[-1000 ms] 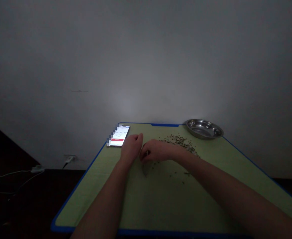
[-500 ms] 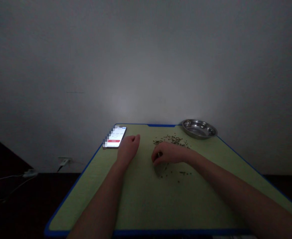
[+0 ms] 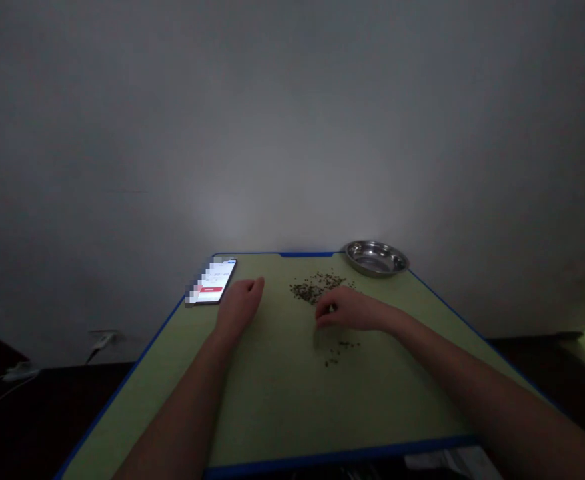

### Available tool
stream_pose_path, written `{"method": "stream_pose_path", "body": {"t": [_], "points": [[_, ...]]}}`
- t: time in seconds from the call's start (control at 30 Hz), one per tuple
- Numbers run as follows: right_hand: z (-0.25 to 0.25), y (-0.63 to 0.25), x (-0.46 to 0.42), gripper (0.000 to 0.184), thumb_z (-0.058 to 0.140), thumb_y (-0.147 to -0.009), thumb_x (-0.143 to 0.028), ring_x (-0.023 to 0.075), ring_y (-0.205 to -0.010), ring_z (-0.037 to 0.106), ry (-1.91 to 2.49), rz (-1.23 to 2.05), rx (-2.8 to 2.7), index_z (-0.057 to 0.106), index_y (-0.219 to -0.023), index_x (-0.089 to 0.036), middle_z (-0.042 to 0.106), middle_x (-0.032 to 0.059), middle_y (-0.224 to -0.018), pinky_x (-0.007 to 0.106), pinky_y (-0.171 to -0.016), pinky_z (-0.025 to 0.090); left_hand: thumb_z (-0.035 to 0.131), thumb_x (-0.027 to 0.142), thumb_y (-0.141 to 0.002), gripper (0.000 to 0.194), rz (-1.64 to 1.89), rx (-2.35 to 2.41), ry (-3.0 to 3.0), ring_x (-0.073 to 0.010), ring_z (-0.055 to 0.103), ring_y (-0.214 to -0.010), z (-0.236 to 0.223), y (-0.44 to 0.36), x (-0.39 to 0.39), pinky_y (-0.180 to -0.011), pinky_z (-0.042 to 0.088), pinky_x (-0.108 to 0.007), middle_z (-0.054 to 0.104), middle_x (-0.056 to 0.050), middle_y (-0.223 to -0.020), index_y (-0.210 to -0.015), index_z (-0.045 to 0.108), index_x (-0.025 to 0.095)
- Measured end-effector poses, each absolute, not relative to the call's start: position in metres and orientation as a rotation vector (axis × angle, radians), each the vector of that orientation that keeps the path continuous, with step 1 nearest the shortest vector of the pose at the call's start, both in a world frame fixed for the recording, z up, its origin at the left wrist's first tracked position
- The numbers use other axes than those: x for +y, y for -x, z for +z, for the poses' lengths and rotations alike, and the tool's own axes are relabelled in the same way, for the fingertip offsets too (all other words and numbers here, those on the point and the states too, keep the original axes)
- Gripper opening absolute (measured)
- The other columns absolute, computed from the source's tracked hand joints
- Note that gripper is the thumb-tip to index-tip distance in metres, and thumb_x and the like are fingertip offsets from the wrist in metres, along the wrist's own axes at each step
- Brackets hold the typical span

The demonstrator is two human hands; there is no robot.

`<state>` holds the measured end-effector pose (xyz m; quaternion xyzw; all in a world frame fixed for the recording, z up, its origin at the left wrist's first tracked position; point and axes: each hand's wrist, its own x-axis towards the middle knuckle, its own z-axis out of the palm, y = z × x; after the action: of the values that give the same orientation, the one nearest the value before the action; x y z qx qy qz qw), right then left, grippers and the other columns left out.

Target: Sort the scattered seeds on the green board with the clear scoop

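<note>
Two-handed, curling left fingers (image 3: 258, 289) and right fingers (image 3: 323, 306), hiding any grip from view, keeping dark grains (image 3: 308, 292) just beyond the right fingers, apparently within easy reach.

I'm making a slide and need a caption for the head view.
On a green table, right hand between scattered dark bits, left hand beside a phone, metal bowl at the far right corner.

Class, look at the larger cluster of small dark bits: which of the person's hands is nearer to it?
The right. The right hand is at the near right edge of the cluster; the left hand lies apart, to its left.
</note>
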<state>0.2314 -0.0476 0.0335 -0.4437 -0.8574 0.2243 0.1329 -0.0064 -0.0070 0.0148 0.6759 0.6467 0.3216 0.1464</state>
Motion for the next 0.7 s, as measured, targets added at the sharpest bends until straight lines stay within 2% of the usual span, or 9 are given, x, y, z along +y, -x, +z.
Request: {"method": "stream_pose_path", "body": {"t": [0.2,0.37,0.7], "points": [[0.039,-0.250,-0.042,0.017,0.062,-0.076,-0.029,0.0116,-0.058,0.052,1.435,0.617,-2.367,0.073,-0.077,-0.017,0.067,0.0010,-0.066,0.023,-0.054,0.037,0.036,0.048,-0.080,0.041,0.897,1.863,-1.938,-0.0135,0.041,-0.052,0.014,0.006,-0.005,-0.051,0.024,-0.026,0.043,0.000,-0.050,-0.052,0.043,0.019],[0.038,-0.261,-0.038,0.023,0.059,-0.077,-0.034,0.0115,-0.057,0.051,1.438,0.617,-2.323,0.072,-0.077,-0.016,0.065,0.0015,-0.066,0.023,-0.050,0.035,0.036,0.047,-0.080,0.041,0.899,1.854,-1.935,-0.0139,0.040,-0.051,0.014,0.007,-0.005,-0.051,0.023,-0.026,0.041,0.000,-0.048,-0.052,0.045,0.018],[0.033,-0.296,-0.045,0.026,0.056,-0.078,-0.036,0.0143,-0.058,0.053,1.606,0.511,-2.183,0.070,-0.071,-0.015,0.065,0.0029,-0.066,0.026,-0.053,0.036,0.033,0.047,-0.082,0.043,0.855,1.873,-1.975,-0.0136,0.041,-0.053,0.016,0.005,-0.006,-0.052,0.022,-0.026,0.045,-0.001,-0.052,-0.054,0.047,0.018]]}}
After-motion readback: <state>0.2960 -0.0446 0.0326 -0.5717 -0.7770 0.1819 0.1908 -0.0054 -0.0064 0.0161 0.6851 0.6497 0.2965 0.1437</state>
